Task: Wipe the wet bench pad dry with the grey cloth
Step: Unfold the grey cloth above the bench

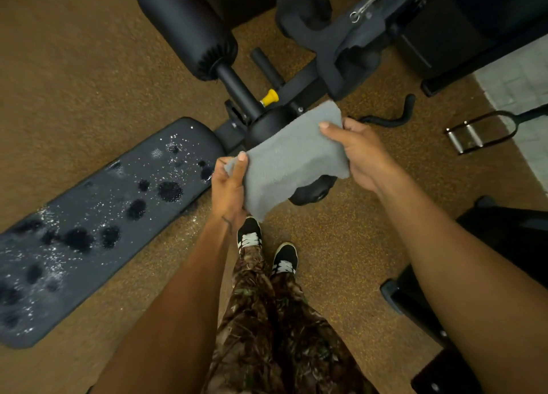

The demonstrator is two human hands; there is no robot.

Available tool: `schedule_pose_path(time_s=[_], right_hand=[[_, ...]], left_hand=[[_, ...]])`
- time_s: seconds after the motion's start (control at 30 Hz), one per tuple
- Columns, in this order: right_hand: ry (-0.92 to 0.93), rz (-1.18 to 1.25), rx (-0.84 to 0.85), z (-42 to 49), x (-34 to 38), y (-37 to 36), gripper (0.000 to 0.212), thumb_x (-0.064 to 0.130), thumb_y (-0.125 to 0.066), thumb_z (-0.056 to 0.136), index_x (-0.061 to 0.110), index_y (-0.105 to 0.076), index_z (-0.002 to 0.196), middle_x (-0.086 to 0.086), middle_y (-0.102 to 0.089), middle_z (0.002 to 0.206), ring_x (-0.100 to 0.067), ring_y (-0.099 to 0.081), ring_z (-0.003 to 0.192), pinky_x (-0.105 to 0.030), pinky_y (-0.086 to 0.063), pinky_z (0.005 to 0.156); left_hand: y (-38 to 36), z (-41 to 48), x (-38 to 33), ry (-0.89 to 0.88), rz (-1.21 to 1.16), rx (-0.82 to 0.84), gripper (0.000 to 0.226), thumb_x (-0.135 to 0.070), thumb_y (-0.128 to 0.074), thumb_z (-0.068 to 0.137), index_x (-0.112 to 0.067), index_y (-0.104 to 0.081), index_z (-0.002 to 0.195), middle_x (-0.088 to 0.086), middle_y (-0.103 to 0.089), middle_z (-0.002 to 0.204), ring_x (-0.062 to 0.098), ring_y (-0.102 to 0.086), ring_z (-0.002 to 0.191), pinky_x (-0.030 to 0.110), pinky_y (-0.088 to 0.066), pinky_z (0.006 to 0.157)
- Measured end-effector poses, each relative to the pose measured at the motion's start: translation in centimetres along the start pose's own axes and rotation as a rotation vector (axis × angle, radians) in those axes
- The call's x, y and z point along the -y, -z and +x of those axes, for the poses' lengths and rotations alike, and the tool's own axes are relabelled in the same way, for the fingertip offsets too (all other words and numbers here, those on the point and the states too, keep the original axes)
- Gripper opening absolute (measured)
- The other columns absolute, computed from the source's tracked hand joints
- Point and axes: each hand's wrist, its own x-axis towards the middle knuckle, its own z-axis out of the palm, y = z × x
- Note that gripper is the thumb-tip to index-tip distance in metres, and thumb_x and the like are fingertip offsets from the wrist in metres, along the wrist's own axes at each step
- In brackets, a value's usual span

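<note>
Holding grey cloth (pixel 290 162) up at frame centre, stretched btwn both hands, clear of the pad. Pinching lower-left corner w/ left hand (pixel 229 186), thumb on top of fabric, fingers curled behind; gripping right edge w/ right hand (pixel 358 153), thumb laid over the cloth, fingers tucked under. Facing dark bench pad (pixel 98 224) at mid-left to lower-left of frame, set diagonally, speckled w/ droplets & dark wet patches, just left of the left hand. Standing on brown speckled floor (pixel 74 82), black-and-white shoes (pixel 284 258) & camo trousers (pixel 267 319) at bottom centre. Above the cloth, yellow knob (pixel 269 97) on black frame; black roller pad (pixel 184 28) at upper left-centre. Right of the right hand, curved black bar (pixel 388 117) on the floor; chrome-grip stirrup handle (pixel 474 135) near right edge.
</note>
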Motion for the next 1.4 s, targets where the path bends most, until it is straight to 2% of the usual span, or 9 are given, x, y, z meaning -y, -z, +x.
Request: schedule_pose_path(time_s=[0.1,0.33,0.53,0.67,0.77,0.83,0.93,1.13,1.4], right_hand=[[0.062,-0.062,0.005,-0.5,-0.1,0.3,0.021,0.029,-0.062,0.096,0.024,-0.066,0.117,0.005,-0.074,0.109,-0.011,-0.071,0.099,-0.025,-0.057,0.077],[0.197,-0.193,-0.106,-0.9,-0.6,0.2,0.021,0.029,-0.061,0.097,0.026,-0.061,0.118,0.013,-0.069,0.106,0.002,-0.067,0.090,-0.015,-0.052,0.066],[0.393,-0.475,-0.376,-3.2,0.6,-2.4,0.017,0.038,-0.058,0.096,0.027,-0.059,0.108,0.013,-0.064,0.098,-0.003,-0.064,0.088,-0.027,-0.055,0.071],[0.581,-0.960,-0.148,-7.1,-0.3,-6.4,0.048,0.067,-0.047,0.088,0.037,-0.059,0.123,0.013,-0.064,0.112,-0.007,-0.062,0.092,-0.032,-0.051,0.071],[0.676,-0.792,-0.261,-8.3,-1.3,-6.8,0.036,0.056,-0.047,0.095,0.032,-0.064,0.115,0.012,-0.067,0.105,-0.007,-0.064,0.085,-0.032,-0.052,0.066],[0.592,-0.563,-0.346,-8.1,-1.7,-6.5,0.023,0.043,-0.054,0.096,0.028,-0.067,0.106,0.009,-0.067,0.098,-0.007,-0.062,0.084,-0.035,-0.053,0.069],[0.479,-0.444,-0.336,-7.3,-2.0,-5.9,0.027,0.041,-0.061,0.093,0.028,-0.063,0.117,0.009,-0.061,0.112,-0.004,-0.059,0.097,-0.035,-0.054,0.085],[0.036,-0.039,0.201,-7.0,-1.2,-7.1,0.060,0.060,-0.066,0.080,0.025,-0.062,0.128,0.005,-0.071,0.117,-0.012,-0.068,0.108,-0.039,-0.053,0.095],[-0.197,0.131,0.224,-5.5,-6.7,-11.2,0.024,0.029,-0.067,0.090,0.024,-0.066,0.114,-0.007,-0.075,0.105,-0.023,-0.073,0.092,-0.039,-0.060,0.074]], left_hand=[[-0.5,-0.4,-0.4,-0.110,0.124,-0.020,0.024,-0.032,-0.054,0.103,-0.014,-0.041,0.096,-0.004,-0.047,0.087,-0.005,-0.050,0.069,0.013,-0.045,0.061],[-0.2,-1.0,-0.3,0.149,-0.203,0.126,0.039,-0.015,-0.059,0.100,-0.004,-0.056,0.137,0.014,-0.068,0.130,0.031,-0.068,0.114,0.046,-0.062,0.082],[-1.2,-2.3,-0.7,0.192,-0.196,0.129,0.040,-0.040,-0.041,0.108,-0.022,-0.055,0.141,-0.001,-0.068,0.131,0.020,-0.067,0.118,0.041,-0.059,0.081],[-2.3,-3.2,-1.5,0.223,-0.232,0.238,0.066,-0.062,-0.027,0.104,-0.016,-0.054,0.142,0.005,-0.072,0.122,0.019,-0.071,0.106,0.032,-0.059,0.069],[-2.0,-3.9,-2.0,0.206,-0.368,0.314,0.090,-0.079,-0.024,0.092,-0.010,-0.055,0.141,0.018,-0.065,0.133,0.033,-0.065,0.118,0.051,-0.058,0.092],[-1.3,-4.1,-1.6,0.173,-0.384,0.318,0.081,-0.070,-0.038,0.096,-0.007,-0.049,0.146,0.020,-0.056,0.143,0.037,-0.054,0.132,0.057,-0.045,0.109],[-0.4,-4.6,-1.1,0.105,-0.358,0.302,0.055,-0.034,-0.053,0.102,-0.003,-0.045,0.147,0.020,-0.056,0.143,0.035,-0.056,0.131,0.053,-0.049,0.105],[1.8,-6.5,-2.0,0.037,-0.387,0.333,0.050,-0.024,-0.053,0.102,-0.003,-0.046,0.147,0.021,-0.052,0.146,0.038,-0.052,0.133,0.055,-0.045,0.109],[7.2,-5.2,1.2,-0.032,-0.156,0.033,0.041,0.003,-0.070,0.087,0.002,-0.060,0.127,0.012,-0.075,0.111,0.023,-0.073,0.095,0.031,-0.060,0.070]])
